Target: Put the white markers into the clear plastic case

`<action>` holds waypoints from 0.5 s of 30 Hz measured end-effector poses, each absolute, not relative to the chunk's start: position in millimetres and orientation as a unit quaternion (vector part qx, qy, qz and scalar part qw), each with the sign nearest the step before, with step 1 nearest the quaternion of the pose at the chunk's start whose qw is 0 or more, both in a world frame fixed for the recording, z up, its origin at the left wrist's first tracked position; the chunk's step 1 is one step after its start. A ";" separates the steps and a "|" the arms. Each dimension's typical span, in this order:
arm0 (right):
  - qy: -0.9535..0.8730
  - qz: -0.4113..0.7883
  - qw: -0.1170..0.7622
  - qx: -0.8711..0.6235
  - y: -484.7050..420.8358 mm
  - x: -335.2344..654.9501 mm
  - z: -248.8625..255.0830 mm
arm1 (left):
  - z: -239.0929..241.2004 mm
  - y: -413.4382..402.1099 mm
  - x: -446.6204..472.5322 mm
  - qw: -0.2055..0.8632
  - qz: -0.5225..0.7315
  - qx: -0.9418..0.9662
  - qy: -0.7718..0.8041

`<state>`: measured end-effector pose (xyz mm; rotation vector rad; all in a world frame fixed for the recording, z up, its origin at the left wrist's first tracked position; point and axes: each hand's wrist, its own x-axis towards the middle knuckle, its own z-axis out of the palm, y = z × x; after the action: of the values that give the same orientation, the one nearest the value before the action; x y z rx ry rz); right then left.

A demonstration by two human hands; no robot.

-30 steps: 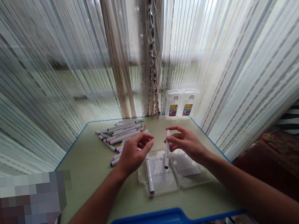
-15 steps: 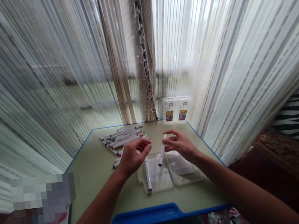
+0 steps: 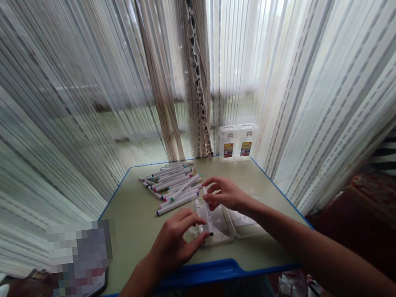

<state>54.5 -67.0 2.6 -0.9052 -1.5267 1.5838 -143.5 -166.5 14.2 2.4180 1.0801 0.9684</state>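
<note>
A clear plastic case lies open near the front edge of the small green table. My right hand pinches the top end of a white marker and lays it into the case, next to another marker lying there. My left hand rests at the case's near left corner, fingers curled against its edge and the markers' lower ends. A loose pile of white markers with coloured caps lies just beyond both hands.
Two clear boxes with yellow labels stand at the table's back right, against the striped curtains. A blue rim runs along the table's front. A blurred dark object sits at the front left corner.
My right hand has lowered the marker from upright above the case down into it. My left hand has dropped from near the marker pile to the case's front left corner.
</note>
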 end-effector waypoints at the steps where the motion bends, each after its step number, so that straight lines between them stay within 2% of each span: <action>1: -0.601 0.617 0.366 -0.353 -67.3 52.1 0.5 | 11.7 -170.8 -145.5 0.154 0.332 0.853 0.371; 15: -0.700 0.511 0.303 -0.397 -74.0 45.4 -12.6 | -17.7 -176.5 -144.7 0.040 0.286 0.894 0.343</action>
<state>45.4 -74.0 -12.6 -1.0511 -1.8537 1.3545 -144.7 -176.5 -17.7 2.7392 1.0510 0.8781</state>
